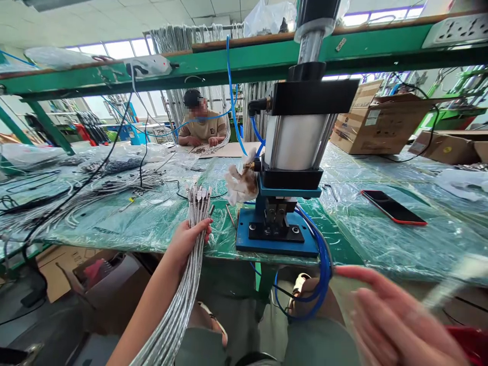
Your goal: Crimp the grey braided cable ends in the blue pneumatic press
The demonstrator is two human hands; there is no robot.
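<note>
Wires (199, 208) bunch inside my left grip (190, 236), squeezed under their tips; their low ends are cut off. Right of it, a machine (293, 142) stands on the surface (358, 239). My right grip (396, 317) is blurry; I can't tell if it's open.

glossy clear plastic sheeting (385, 241), smooth silvery metal cylinder (295, 142)

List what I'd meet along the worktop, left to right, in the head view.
Loose cables → cable bundle in the left hand → press → phone.
</note>
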